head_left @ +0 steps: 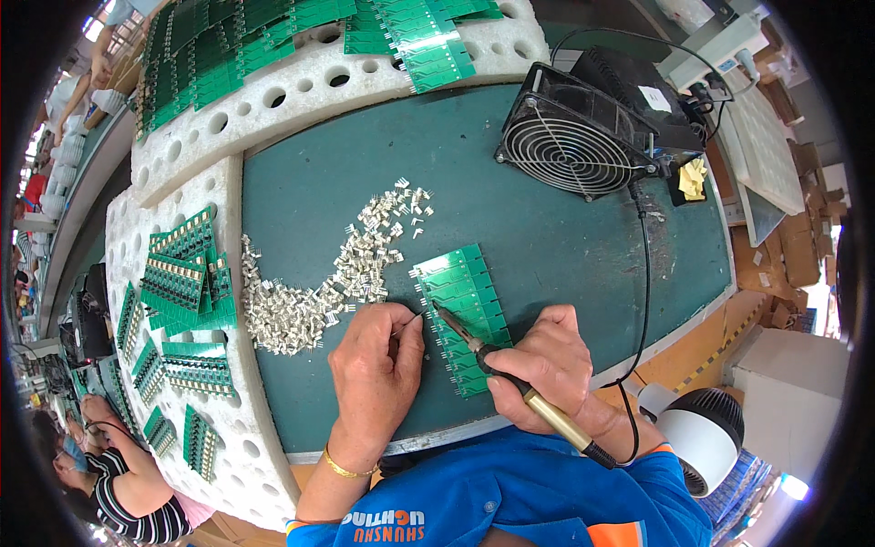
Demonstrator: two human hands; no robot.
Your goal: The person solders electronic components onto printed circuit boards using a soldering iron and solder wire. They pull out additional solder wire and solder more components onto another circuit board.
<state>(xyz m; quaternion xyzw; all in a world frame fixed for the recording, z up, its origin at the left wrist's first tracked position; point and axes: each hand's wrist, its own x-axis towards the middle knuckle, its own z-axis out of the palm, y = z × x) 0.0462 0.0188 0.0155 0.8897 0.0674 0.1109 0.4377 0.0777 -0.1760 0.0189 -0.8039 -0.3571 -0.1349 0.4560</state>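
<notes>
Grips a soldering iron (553,417) in the right hand (547,369), with fingers clamped around its handle and its tip over the left part of a green circuit board (476,290), lying flat on the dark green tabletop (547,237). Holds the left hand (375,365) just beside the board's left edge, thumb and forefinger pinched together; cannot tell around what. Near that hand, a heap of small silvery-white connectors (292,314).

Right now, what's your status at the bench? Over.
Left fingers pinched beside green circuit board, contents unclear. Right fingers gripping soldering iron, tip over the board. Silvery parts heaped to the left, off the board.
</notes>
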